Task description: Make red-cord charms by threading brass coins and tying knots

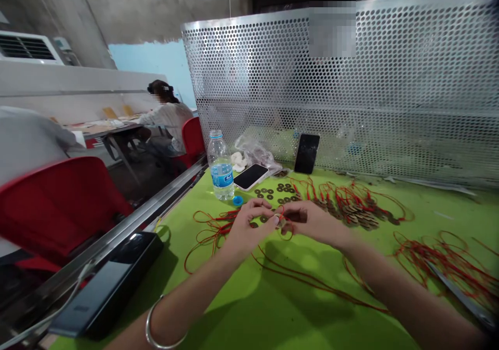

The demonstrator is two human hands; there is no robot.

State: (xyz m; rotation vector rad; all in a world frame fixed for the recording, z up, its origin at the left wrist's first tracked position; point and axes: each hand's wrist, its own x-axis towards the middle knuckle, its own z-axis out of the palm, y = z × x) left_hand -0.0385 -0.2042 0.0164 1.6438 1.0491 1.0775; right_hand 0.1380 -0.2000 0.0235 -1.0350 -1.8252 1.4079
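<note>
Over the middle of the green table (257,308), my left hand (251,225) pinches a red cord (290,273) between thumb and fingertips. My right hand (307,219) grips the same cord close by, and a small loop of it hangs under the fingers. The cord's long tails trail over the table toward the lower right. Behind my hands lie several round coins with holes (286,188). To the left of my left hand rests a bunch of red cords (210,230). Whether a coin is on the held cord I cannot tell.
At back right is a pile of coins on red cords (360,210); nearer lie loose red cords (419,256) and scissors (460,293). A water bottle (221,171), blue cap (237,201), two phones (251,177) and a black device (113,282) stand around. A perforated metal screen (331,90) bounds the back.
</note>
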